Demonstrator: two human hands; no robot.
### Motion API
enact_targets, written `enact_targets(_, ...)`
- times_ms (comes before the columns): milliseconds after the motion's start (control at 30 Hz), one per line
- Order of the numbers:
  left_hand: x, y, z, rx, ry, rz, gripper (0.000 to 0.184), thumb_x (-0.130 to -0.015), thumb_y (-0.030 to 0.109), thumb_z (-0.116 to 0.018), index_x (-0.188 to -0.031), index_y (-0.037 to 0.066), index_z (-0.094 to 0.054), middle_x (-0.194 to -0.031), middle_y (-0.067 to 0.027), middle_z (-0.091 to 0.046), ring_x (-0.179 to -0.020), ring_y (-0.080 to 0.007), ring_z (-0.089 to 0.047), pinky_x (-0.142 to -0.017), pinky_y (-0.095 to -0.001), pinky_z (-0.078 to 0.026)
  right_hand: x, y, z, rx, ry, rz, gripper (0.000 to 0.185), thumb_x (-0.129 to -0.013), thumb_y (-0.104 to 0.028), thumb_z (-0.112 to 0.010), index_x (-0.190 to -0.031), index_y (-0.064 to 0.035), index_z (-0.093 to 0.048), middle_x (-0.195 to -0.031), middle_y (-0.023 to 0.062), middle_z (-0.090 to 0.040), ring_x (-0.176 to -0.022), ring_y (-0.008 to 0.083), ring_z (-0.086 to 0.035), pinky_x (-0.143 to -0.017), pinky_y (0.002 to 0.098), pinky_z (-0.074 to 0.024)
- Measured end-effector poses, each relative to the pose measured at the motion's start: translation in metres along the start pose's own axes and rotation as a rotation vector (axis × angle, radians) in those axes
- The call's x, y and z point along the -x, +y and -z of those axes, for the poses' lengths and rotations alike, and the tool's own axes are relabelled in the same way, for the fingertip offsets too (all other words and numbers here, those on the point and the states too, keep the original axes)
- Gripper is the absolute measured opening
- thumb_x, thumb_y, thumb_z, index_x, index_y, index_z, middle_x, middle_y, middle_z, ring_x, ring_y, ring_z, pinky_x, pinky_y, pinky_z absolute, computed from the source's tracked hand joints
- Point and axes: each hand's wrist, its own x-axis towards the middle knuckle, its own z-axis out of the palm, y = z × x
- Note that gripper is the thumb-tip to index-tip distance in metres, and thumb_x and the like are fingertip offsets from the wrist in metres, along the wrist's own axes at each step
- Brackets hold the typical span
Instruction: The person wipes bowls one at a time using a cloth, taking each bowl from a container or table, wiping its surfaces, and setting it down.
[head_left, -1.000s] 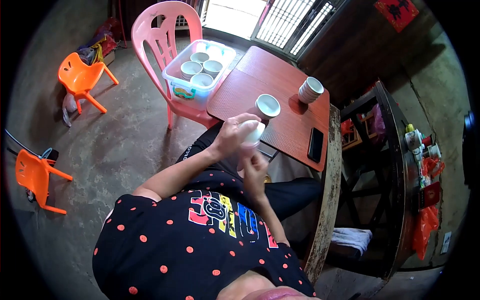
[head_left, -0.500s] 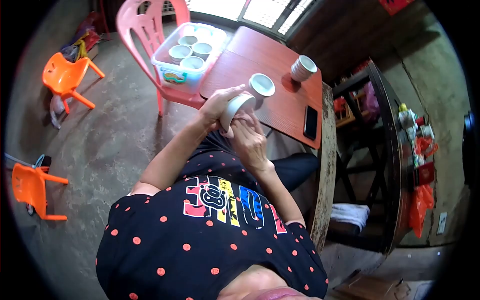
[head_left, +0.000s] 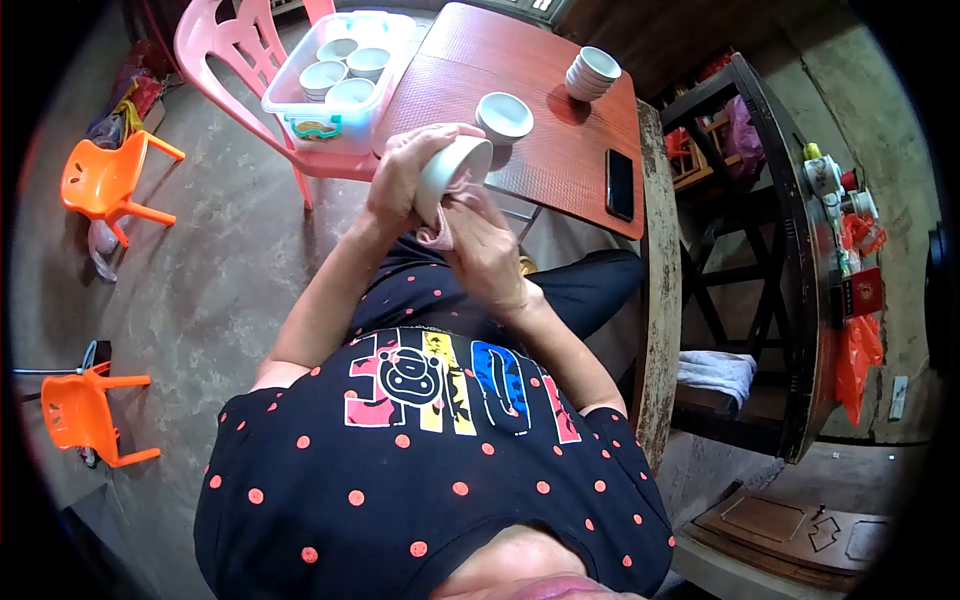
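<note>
Left forearm and right forearm were bare, converging forward of the torso. Left hand was curled in a grip. Right hand lay just right of it, nearer the body, back upward, fingertips partly hidden.

The held bowl is white, and the cloth against it is of pale pink colour. The bench has a reddish-brown top, the phone on it is black, and the small chairs are bright orange. The shirt is black with round coral-red dots, and its front print shows pink, yellow and blue.
</note>
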Motion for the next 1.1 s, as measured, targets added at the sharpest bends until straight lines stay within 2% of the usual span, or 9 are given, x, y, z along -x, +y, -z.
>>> enact_targets(133, 0.004, -0.002, -0.010, -0.020, 0.059, -0.040, 0.032, -0.086, 0.020, -0.049, -0.099, -0.005, -0.064, -0.089, -0.0104, -0.066, -0.079, -0.0128, -0.061, -0.070, -0.0254, -0.049, 0.012, 0.005, -0.006, -0.135, 0.007, -0.137, 0.022, -0.078, -0.003, -0.065, -0.100, -0.0028, -0.062, -0.090, 0.0172, -0.064, -0.087, 0.0266, -0.066, -0.077, 0.0351, -0.0502)
enact_targets(267, 0.004, -0.026, -0.009, -0.512, 0.081, -0.645, 0.040, -0.086, 0.025, -0.051, -0.114, -0.004, -0.057, -0.109, -0.0162, -0.061, -0.097, -0.0204, -0.060, -0.086, -0.0294, -0.046, -0.008, -0.016, 0.011, -1.212, 0.277, -0.977, 0.017, -0.092, -0.012, -0.055, -0.101, 0.0011, -0.061, -0.079, 0.0029, -0.062, -0.061, 0.0059, -0.055, -0.053, 0.0187, -0.0403)
enact_targets(400, 0.002, -0.023, -0.009, -0.010, -0.032, -0.380, 0.051, -0.089, 0.038, -0.050, -0.120, -0.001, -0.055, -0.114, -0.0148, -0.059, -0.101, -0.0180, -0.058, -0.088, -0.0290, -0.044, -0.009, -0.017, 0.012, -0.821, 0.121, -0.846, 0.020, -0.094, -0.016, -0.054, -0.101, 0.0019, -0.061, -0.083, 0.0021, -0.063, -0.061, 0.0056, -0.056, -0.054, 0.0213, -0.0457)
enact_targets(533, -0.008, 0.000, 0.010, 0.550, -0.038, 0.435, 0.063, -0.090, 0.048, -0.048, -0.118, -0.008, -0.053, -0.099, -0.0176, -0.064, -0.083, -0.0206, -0.064, -0.079, -0.0325, -0.052, -0.010, 0.012, 0.014, 0.222, -0.167, 0.155, 0.025, -0.078, -0.004, -0.063, -0.102, -0.0002, -0.062, -0.096, 0.0099, -0.067, -0.088, 0.0233, -0.066, -0.082, 0.0347, -0.0501)
enact_targets(667, -0.006, -0.013, 0.008, 0.548, 0.067, 0.386, 0.040, -0.093, 0.035, -0.050, -0.102, -0.003, -0.060, -0.090, -0.0146, -0.066, -0.073, -0.0198, -0.064, -0.065, -0.0318, -0.054, 0.005, 0.022, -0.003, 0.135, -0.095, 0.029, 0.030, -0.072, -0.002, -0.064, -0.102, -0.0010, -0.062, -0.100, 0.0123, -0.066, -0.096, 0.0299, -0.063, -0.090, 0.0412, -0.0465)
enact_targets(733, -0.007, -0.025, 0.003, 0.438, 0.046, 0.239, 0.032, -0.093, 0.028, -0.048, -0.101, 0.000, -0.060, -0.084, -0.0081, -0.064, -0.067, -0.0141, -0.060, -0.059, -0.0244, -0.049, 0.002, 0.005, -0.002, -0.037, -0.049, -0.215, 0.019, -0.081, -0.004, -0.062, -0.099, 0.0009, -0.063, -0.090, 0.0113, -0.066, -0.086, 0.0192, -0.064, -0.081, 0.0337, -0.0482)
enact_targets(933, 0.004, -0.038, -0.009, -0.426, 0.191, -0.631, 0.045, -0.091, 0.035, -0.046, -0.114, -0.002, -0.055, -0.108, -0.0150, -0.059, -0.091, -0.0221, -0.060, -0.083, -0.0328, -0.047, -0.019, -0.014, 0.006, -1.071, 0.278, -0.921, 0.018, -0.091, -0.015, -0.059, -0.097, 0.0016, -0.063, -0.079, -0.0032, -0.059, -0.068, 0.0001, -0.046, -0.057, 0.0163, -0.0359)
enact_targets(1033, -0.002, -0.035, -0.004, -0.291, 0.085, -0.427, 0.051, -0.092, 0.046, -0.044, -0.113, 0.001, -0.056, -0.106, -0.0122, -0.060, -0.094, -0.0216, -0.059, -0.087, -0.0350, -0.046, -0.011, -0.005, 0.003, -0.856, 0.255, -0.850, 0.015, -0.088, -0.012, -0.062, -0.096, 0.0019, -0.063, -0.079, 0.0022, -0.063, -0.069, 0.0072, -0.056, -0.063, 0.0215, -0.0437)
enact_targets(1100, -0.003, -0.022, -0.002, 0.162, 0.027, 0.128, 0.052, -0.093, 0.049, -0.043, -0.114, 0.003, -0.056, -0.100, -0.0097, -0.063, -0.090, -0.0175, -0.061, -0.085, -0.0334, -0.047, -0.001, 0.003, 0.001, -0.464, 0.169, -0.634, 0.015, -0.085, -0.008, -0.064, -0.095, 0.0018, -0.063, -0.081, 0.0091, -0.065, -0.075, 0.0178, -0.063, -0.073, 0.0283, -0.0479)
